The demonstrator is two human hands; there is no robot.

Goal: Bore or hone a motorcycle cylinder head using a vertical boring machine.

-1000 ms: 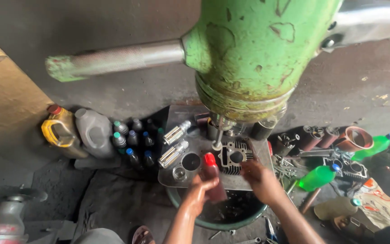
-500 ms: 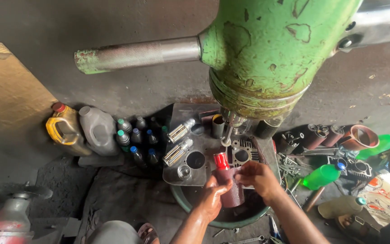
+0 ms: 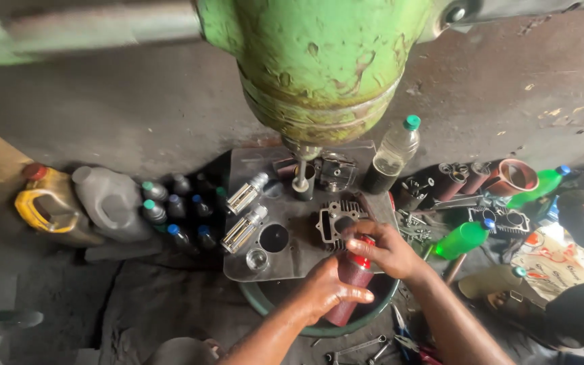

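My left hand (image 3: 326, 289) is wrapped around the body of a dark red bottle (image 3: 346, 304), held over a green basin (image 3: 265, 304). My right hand (image 3: 381, 247) grips the bottle's red cap (image 3: 361, 260). Just beyond my right hand a finned metal engine cylinder (image 3: 334, 220) rests on the grey metal plate (image 3: 292, 260). Above it hangs the green head of a boring machine (image 3: 319, 67) with its spindle (image 3: 300, 176) pointing down at the plate.
Two ribbed metal cylinders (image 3: 245, 216) lie on the plate's left side. To the left stand a yellow jug (image 3: 49, 206), a grey jug (image 3: 109, 203) and several small capped bottles (image 3: 184, 209). A clear bottle (image 3: 392, 155), green bottles (image 3: 464, 238), metal sleeves and wrenches (image 3: 356, 350) crowd the right.
The camera has swung left and closer. My hands stay on the red bottle, left on the body and right on the cap, now lower over the basin.
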